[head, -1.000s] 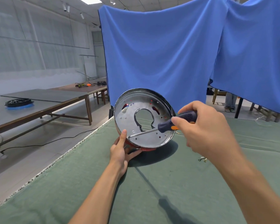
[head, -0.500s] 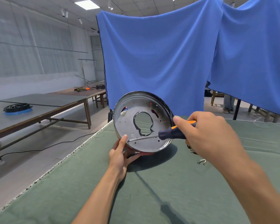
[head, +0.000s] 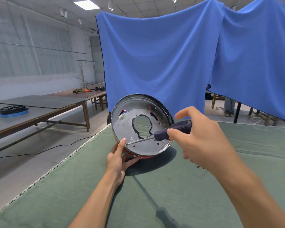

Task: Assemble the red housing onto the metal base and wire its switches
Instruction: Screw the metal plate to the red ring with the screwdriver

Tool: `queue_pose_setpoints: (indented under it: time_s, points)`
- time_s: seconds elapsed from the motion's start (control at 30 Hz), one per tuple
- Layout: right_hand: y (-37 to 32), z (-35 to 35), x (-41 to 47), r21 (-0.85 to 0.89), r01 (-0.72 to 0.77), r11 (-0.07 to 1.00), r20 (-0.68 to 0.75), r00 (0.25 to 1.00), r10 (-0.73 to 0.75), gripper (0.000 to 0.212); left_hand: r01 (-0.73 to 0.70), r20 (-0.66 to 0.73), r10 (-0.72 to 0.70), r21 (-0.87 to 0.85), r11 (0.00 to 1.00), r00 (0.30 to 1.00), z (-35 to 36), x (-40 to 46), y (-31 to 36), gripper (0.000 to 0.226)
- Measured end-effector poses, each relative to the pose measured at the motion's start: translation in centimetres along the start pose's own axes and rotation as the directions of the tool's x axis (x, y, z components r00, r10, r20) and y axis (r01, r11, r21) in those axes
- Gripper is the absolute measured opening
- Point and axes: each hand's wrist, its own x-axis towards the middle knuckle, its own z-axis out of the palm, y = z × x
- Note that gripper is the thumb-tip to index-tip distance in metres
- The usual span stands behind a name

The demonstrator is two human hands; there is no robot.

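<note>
Shiny metal faces us: the round metal base (head: 139, 127) stands tilted on its edge on the green cloth (head: 155, 195) of the table, its open face turned toward the camera and slightly up. We note a raised rim, scattered small holes and a keyhole-shaped opening near the centre. The red housing (head: 146, 156) shows only as a thin strip under the lower rim and as red glimpses through slots in the plate. The left hand (head: 118, 159) holds the assembly at its lower left edge, fingers curled behind it and thumb pressed on the rim beside the tool tip. The screwdriver (head: 156, 136) lies nearly level across the lower part of the plate, its long axis running from the tip at lower left up to the dark handle at right, with a spot of orange at the collar. The right hand (head: 202, 139) pinches that handle between thumb and curled fingers, the index finger lifted clear above it. Small metal bits (head: 200, 167) lie on the cloth near the right forearm. Blue curtains (head: 163, 60) hang behind the table.
</note>
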Motion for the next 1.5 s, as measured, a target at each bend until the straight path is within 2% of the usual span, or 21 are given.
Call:
queue_pose_setpoints:
  time_s: [0.07,0.17,0.23,0.3,0.33,0.4,0.47,0.53,0.6,0.7,0.73,0.8,0.9,0.97,1.07,1.17,1.27,1.37,1.5]
  points:
    - [-0.2,0.1,0.0,-0.064,0.020,0.998,-0.086,0.996,-0.025,0.018,-0.009,0.017,0.009,0.025,1.000,1.000,0.0,0.0,-0.1,0.041]
    - [0.1,0.2,0.3,-0.110,-0.046,0.993,-0.148,0.989,0.030,0.035,-0.009,0.017,0.008,0.024,1.000,1.000,0.0,-0.1,0.0,0.040]
    - [0.4,0.1,0.4,-0.034,-0.061,0.998,-0.052,0.997,0.059,0.030,0.005,-0.001,-0.005,-0.006,1.000,1.000,0.0,0.1,0.0,0.041]
    - [0.3,0.1,0.2,0.115,-0.080,0.990,0.096,0.993,0.069,0.026,0.014,-0.010,-0.015,-0.028,1.000,1.000,0.0,0.1,0.1,0.042]
    - [0.3,0.2,0.2,0.162,-0.063,0.985,0.107,0.993,0.046,0.026,0.013,-0.013,-0.014,-0.028,1.000,1.000,0.0,0.2,0.0,0.042]
    - [0.1,0.6,0.1,0.115,0.027,0.993,-0.029,0.999,-0.024,0.019,0.006,-0.013,-0.007,-0.017,1.000,1.000,0.0,0.1,0.0,0.042]
    - [-0.4,1.0,-0.1,-0.039,0.064,0.997,-0.192,0.979,-0.070,0.029,-0.007,-0.007,0.007,0.002,1.000,1.000,0.0,0.1,-0.1,0.041]
    - [-0.6,1.1,-0.4,-0.132,0.038,0.990,-0.275,0.959,-0.074,0.038,-0.014,-0.003,0.014,0.020,1.000,1.000,0.1,-0.1,-0.1,0.040]
    - [-0.4,1.0,-0.4,-0.142,0.004,0.990,-0.238,0.971,-0.038,0.039,-0.007,-0.008,0.007,-0.003,1.000,1.000,0.0,-0.1,0.0,0.040]
    - [-0.4,0.8,-0.3,-0.018,0.040,0.999,-0.105,0.994,-0.041,0.032,0.005,-0.004,-0.005,-0.028,1.000,1.000,0.0,0.0,0.1,0.042]
    - [-0.3,0.9,-0.2,0.009,0.069,0.998,-0.122,0.990,-0.068,0.027,0.005,-0.002,-0.005,-0.019,1.000,1.000,0.0,0.0,0.0,0.042]
    - [-0.5,1.1,-0.2,-0.048,0.100,0.994,-0.215,0.971,-0.108,0.024,0.004,0.013,-0.004,0.013,1.000,1.000,0.1,-0.1,0.1,0.043]
    - [-0.6,0.9,-0.3,-0.190,0.027,0.981,-0.314,0.946,-0.087,0.037,0.007,0.042,-0.009,0.037,0.999,0.999,0.1,-0.3,0.1,0.043]
    - [-0.3,0.5,-0.3,-0.156,-0.022,0.988,-0.271,0.962,-0.022,0.036,0.018,0.054,-0.020,0.031,0.999,0.998,0.1,-0.2,0.1,0.044]
    - [-0.1,0.1,-0.2,0.040,-0.055,0.998,-0.069,0.996,0.058,0.037,0.037,0.043,-0.037,0.008,0.999,0.998,0.0,0.0,0.2,0.044]
    - [0.2,0.0,-0.1,-0.049,-0.018,0.999,-0.139,0.990,0.011,0.023,0.036,0.050,-0.037,0.020,0.999,0.998,0.1,-0.1,0.1,0.045]
    - [0.0,-0.1,-0.1,-0.194,-0.056,0.979,-0.220,0.976,0.013,0.037,0.021,0.056,-0.023,0.036,0.999,0.998,0.1,-0.2,0.2,0.047]
    - [0.2,0.0,0.1,-0.136,-0.085,0.987,-0.207,0.977,0.055,0.040,0.021,0.041,-0.022,0.021,1.000,0.999,0.0,-0.2,0.3,0.046]
    - [0.6,0.2,0.3,-0.012,-0.098,0.995,-0.083,0.992,0.097,0.034,0.026,-0.025,-0.027,-0.035,0.999,0.999,0.1,0.0,0.2,0.046]
